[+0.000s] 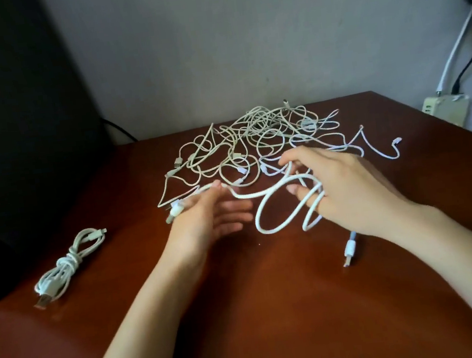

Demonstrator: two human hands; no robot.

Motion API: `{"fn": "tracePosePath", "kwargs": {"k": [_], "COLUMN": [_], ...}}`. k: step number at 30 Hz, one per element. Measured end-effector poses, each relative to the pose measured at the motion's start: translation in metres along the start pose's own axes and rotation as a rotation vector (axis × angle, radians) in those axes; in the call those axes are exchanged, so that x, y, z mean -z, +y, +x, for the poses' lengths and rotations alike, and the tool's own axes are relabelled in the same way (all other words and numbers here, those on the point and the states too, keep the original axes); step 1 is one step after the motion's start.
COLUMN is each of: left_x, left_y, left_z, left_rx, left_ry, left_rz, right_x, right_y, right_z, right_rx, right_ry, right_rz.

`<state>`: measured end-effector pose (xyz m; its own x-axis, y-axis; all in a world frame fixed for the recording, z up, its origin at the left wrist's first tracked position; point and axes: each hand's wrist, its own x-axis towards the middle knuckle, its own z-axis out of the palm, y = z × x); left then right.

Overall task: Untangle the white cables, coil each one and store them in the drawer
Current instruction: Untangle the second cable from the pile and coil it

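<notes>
Looping between both hands, one white cable (260, 195) sits just below the middle of the frame, pulled free of the heap but only partly wound. The right hand (342, 183) has its fingers curled through two or three loose loops, with the cable's plug (349, 249) dangling under the wrist just above the worktop (274, 308). The left hand (206, 215) lies palm up, and its thumb and forefinger pinch the same cable near its other end; the remaining fingers are stretched out and relaxed.

Behind the hands, toward the upper middle of the frame, lies the tangle of white cables (254, 144), a wide, knotted heap with several plugs poking out and one strand trailing off to the right. At the lower left of the frame one finished bundle (69, 263) rests on the worktop, wound and tied round its own waist.

By my reading the job is at an early stage: one cable coiled, a second being coiled, and the bulk of the heap not yet separated. No drawer shows in the view, so nothing appears to be stored yet.

Farther out, a large dark object (13, 117) fills the upper left, and a power strip (446, 110) sits by the wall at the upper right.
</notes>
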<state>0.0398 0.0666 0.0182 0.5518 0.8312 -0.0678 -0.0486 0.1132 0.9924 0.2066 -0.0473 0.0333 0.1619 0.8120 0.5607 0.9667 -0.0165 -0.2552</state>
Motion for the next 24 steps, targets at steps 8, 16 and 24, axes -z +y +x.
{"fn": "tracePosePath", "kwargs": {"k": [8,16,24], "left_x": [-0.005,-0.032,-0.042], "left_y": [0.008,-0.013,-0.034], "left_z": [-0.012,-0.024,-0.037], "left_rx": [0.222,-0.280,-0.762], "left_ry": [-0.345,-0.053,-0.243], "left_rz": [-0.052,-0.029,0.898], "right_x": [-0.009,-0.015,-0.024], "right_y": [0.006,0.008,-0.006], "right_z": [0.003,0.005,0.005], "right_rx": [-0.375,-0.575,-0.693], "right_ry": [-0.179,-0.205,0.097], "right_rz": [0.126,0.429,0.947]}}
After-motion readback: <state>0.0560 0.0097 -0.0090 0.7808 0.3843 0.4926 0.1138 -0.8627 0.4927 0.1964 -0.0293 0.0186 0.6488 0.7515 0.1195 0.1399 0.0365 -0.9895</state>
